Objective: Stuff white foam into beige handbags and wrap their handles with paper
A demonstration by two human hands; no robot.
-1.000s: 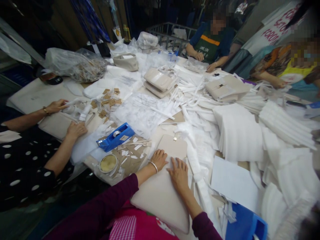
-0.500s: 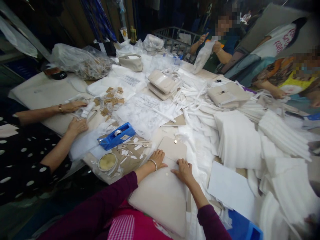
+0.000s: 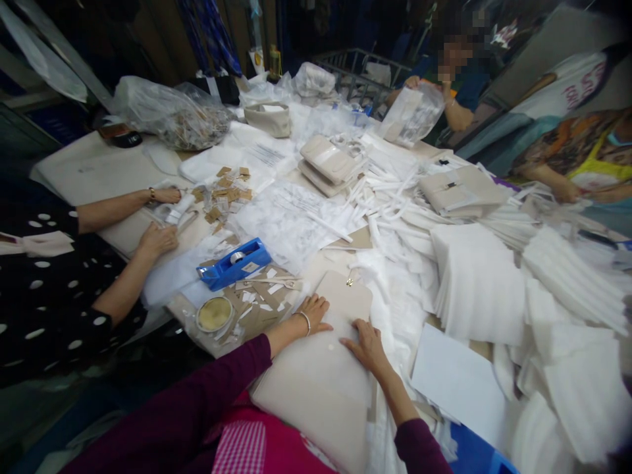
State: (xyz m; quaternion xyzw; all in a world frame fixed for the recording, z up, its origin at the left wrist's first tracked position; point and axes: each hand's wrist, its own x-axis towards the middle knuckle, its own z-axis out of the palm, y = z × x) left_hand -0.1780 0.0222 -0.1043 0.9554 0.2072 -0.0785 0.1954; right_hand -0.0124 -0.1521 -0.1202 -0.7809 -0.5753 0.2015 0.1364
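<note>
A flat cream bag (image 3: 316, 388) lies in front of me, its flap (image 3: 345, 299) stretched away from me with a small gold clasp (image 3: 350, 282) near the far end. My left hand (image 3: 313, 315) rests on the bag's left side by the base of the flap, fingers spread. On the right side, my right hand (image 3: 366, 342) lies on the bag with its fingers apart and slightly bent. Neither hand is closed round anything. A blue tape dispenser (image 3: 234, 263) and a round tin (image 3: 215, 315) stand to the left of my left hand.
White foam sheets (image 3: 476, 283) are stacked at the right, near a white board (image 3: 457, 375). Folded cream bags (image 3: 330, 158) lie farther back. At the left, a co-worker's hands (image 3: 160, 238) handle white pieces. Two more people are across the table.
The view has shifted slightly. My hands remain on the bag in nearly the same places. Across the table, a person's clear plastic bag has been lowered and spread wider.
</note>
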